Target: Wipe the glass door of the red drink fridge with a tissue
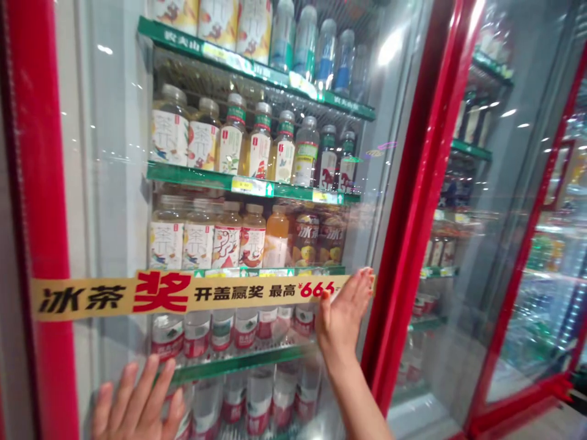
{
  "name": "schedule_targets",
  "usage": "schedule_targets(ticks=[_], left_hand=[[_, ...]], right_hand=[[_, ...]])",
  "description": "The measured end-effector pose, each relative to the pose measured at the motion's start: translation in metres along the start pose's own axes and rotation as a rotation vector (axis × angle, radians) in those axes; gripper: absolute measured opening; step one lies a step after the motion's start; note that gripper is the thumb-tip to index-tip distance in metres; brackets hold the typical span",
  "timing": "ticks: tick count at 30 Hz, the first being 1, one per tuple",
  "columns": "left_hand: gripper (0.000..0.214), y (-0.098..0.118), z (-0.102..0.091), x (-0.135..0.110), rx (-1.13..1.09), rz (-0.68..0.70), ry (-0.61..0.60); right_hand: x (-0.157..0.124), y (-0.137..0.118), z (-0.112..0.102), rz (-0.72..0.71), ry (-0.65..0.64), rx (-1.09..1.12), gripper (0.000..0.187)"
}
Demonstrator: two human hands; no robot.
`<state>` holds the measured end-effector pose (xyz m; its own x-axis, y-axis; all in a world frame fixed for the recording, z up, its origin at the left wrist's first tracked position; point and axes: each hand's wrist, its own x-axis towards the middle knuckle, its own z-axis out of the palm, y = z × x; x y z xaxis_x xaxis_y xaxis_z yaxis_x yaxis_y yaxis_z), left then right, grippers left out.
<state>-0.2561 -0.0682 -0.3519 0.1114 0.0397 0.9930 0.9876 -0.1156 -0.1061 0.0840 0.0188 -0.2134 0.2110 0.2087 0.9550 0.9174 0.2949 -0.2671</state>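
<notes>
Nearest the camera, low at the lower left of the frame, a bare left hand (137,406), palm against the glass, its long fingers (132,385) spread apart and clamped on nothing. Higher, right of centre, a bare right hand (342,311), its slim fingers (360,287) close together and pointing up, the thumb a little apart, likewise empty. Under both palms, filling the middle of the frame, a tall glass cooler door (110,153), apparently shut, between a glossy red left frame (41,183) and a glossy red right upright (413,195). Across the pane, a gold banner with black and red lettering (160,296), its right end just under the right hand's fingertips. Behind the glass, rows of plastic tea bottles (169,134) on green-edged wire shelves (243,183), with clear water bottles (316,55) above. At the far right, a second glass cooler door (472,244). Likely a stiff, fairly heavy, fragile pane, slippery under bare palms; the red right upright looks the surer place for a grip.
</notes>
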Motion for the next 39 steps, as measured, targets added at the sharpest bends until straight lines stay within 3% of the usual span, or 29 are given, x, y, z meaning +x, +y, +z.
schedule_targets(ticks=[2, 4, 5, 7, 9, 11, 13, 14, 16, 18, 20, 21, 23, 25, 27, 29, 32, 34, 35, 37, 39], left_hand=[[0.088, 0.005, -0.006, 0.011, -0.017, -0.022, 0.008], [0.089, 0.012, -0.012, 0.03, -0.051, -0.034, 0.01], [0.09, 0.016, -0.013, 0.04, -0.065, -0.035, 0.009], [0.091, 0.022, -0.012, 0.059, -0.058, -0.044, -0.006], [0.09, 0.027, -0.008, 0.071, -0.012, -0.067, -0.023], [0.089, 0.029, -0.003, 0.075, 0.024, -0.079, -0.038], [0.088, 0.029, 0.001, 0.075, 0.034, -0.078, -0.036], [0.088, 0.028, 0.001, 0.074, 0.035, -0.078, -0.034], [0.088, 0.027, 0.001, 0.072, 0.035, -0.077, -0.031], [0.086, 0.026, 0.0, 0.072, 0.032, -0.069, -0.028], [0.084, 0.025, -0.001, 0.073, 0.037, -0.057, -0.022], [0.084, 0.025, 0.0, 0.073, 0.044, -0.052, -0.019], [0.085, 0.025, 0.001, 0.074, 0.058, -0.04, -0.014], [0.085, 0.025, 0.002, 0.074, 0.062, -0.031, -0.006], [0.085, 0.026, 0.003, 0.075, 0.061, -0.027, 0.004], [0.085, 0.027, 0.002, 0.076, 0.057, -0.027, 0.009], [0.085, 0.026, 0.001, 0.076, 0.043, -0.028, 0.005], [0.084, 0.026, 0.001, 0.073, 0.032, -0.039, 0.001], [0.083, 0.026, 0.002, 0.072, 0.028, -0.046, 0.0], [0.082, 0.026, 0.003, 0.069, 0.027, -0.06, 0.001], [0.081, 0.026, 0.003, 0.068, 0.033, -0.064, 0.012]], right_hand=[[-0.011, -0.041, 0.005, -0.146, -0.009, -0.002, 0.091], [-0.041, -0.073, 0.006, -0.407, -0.035, 0.027, 0.096], [-0.056, -0.078, 0.005, -0.529, -0.046, 0.048, 0.096], [-0.076, -0.062, 0.0, -0.649, -0.067, 0.06, 0.096], [-0.071, -0.027, -0.004, -0.531, -0.086, 0.019, 0.093], [-0.046, 0.002, -0.004, -0.253, -0.074, 0.0, 0.09], [-0.018, 0.004, -0.001, -0.02, -0.037, 0.033, 0.086], [-0.01, -0.007, 0.001, 0.027, -0.021, 0.053, 0.085], [-0.014, -0.041, 0.004, -0.064, -0.011, 0.076, 0.087], [-0.039, -0.068, 0.005, -0.327, -0.016, 0.095, 0.091], [-0.069, -0.068, 0.003, -0.552, -0.005, 0.089, 0.091], [-0.079, -0.056, 0.002, -0.584, 0.007, 0.067, 0.09], [-0.079, -0.021, 0.001, -0.45, 0.017, 0.005, 0.087], [-0.058, 0.008, 0.0, -0.183, 0.0, -0.023, 0.085], [-0.032, 0.009, 0.0, 0.005, 0.0, -0.001, 0.084], [-0.021, -0.019, 0.002, -0.031, 0.009, 0.009, 0.086], [-0.05, -0.063, 0.007, -0.431, 0.014, 0.04, 0.091], [-0.079, -0.061, 0.009, -0.635, 0.039, 0.084, 0.093], [-0.09, -0.049, 0.009, -0.658, 0.052, 0.081, 0.092], [-0.095, -0.013, 0.006, -0.517, 0.046, 0.012, 0.089], [-0.079, 0.017, 0.002, -0.24, 0.014, -0.052, 0.086]])
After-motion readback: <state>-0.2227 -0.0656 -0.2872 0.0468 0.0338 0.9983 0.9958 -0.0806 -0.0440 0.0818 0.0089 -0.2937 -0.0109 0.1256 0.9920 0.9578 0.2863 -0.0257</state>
